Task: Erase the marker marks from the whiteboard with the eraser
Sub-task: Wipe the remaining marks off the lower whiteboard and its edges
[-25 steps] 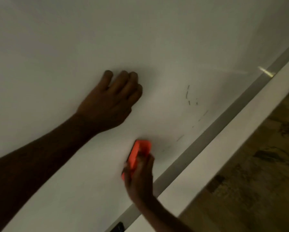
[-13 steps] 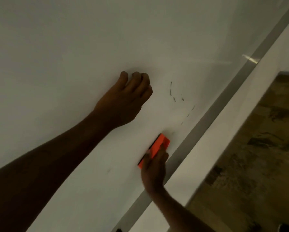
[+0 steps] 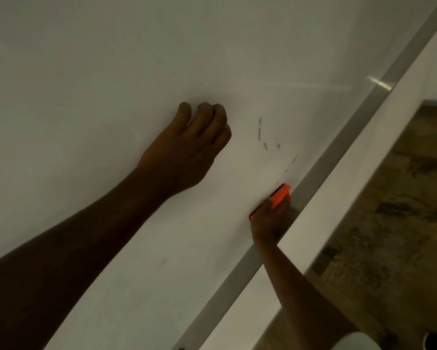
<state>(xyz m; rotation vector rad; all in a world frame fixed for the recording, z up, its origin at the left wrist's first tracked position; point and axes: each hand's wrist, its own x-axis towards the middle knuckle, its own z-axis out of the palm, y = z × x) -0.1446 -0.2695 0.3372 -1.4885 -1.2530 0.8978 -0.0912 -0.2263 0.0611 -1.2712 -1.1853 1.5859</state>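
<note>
The right hand (image 3: 268, 223) grips a bright orange block eraser (image 3: 279, 197), pressed on the big white whiteboard (image 3: 111, 59) right beside its grey metal edge (image 3: 321, 168). To the left, the left hand (image 3: 187, 147) rests on the board with fingers curled, holding nothing. A few thin dark marker marks (image 3: 260, 130) sit just past the eraser.

Over the last second the right hand (image 3: 268, 223) slid the flat orange plastic eraser (image 3: 279, 198) toward 2 o'clock, up against the board's grey metal frame (image 3: 338, 145).
</note>
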